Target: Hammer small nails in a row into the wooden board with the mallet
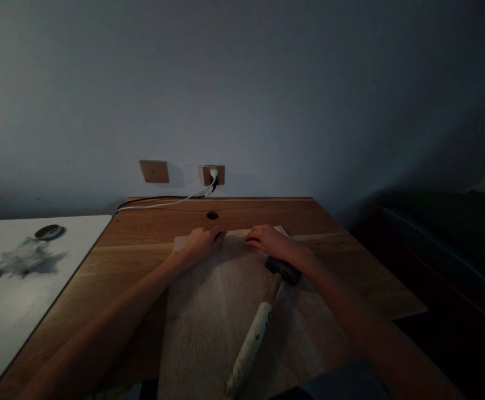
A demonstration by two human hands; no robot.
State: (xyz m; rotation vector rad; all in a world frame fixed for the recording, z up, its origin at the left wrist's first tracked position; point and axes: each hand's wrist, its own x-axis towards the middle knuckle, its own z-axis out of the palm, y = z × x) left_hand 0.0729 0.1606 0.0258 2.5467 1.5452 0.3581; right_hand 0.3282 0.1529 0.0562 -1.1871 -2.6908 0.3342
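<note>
A pale wooden board lies on the desk in front of me, its far end under both hands. My left hand rests at the board's far left corner, fingers curled and pressed together; whatever they hold, if anything, is hidden. Opposite it, my right hand is near the far right corner with its fingers bent inward, and its grip is too dark to make out. Small dark specks show on the board between the hands. A hammer with a dark head and pale wrapped handle lies on the board, its head beside my right forearm.
The brown wooden desk meets the wall at its back edge and has a round cable hole. Cables run to a wall socket. A white table on the left bears a crumpled plastic bag and a dark round object.
</note>
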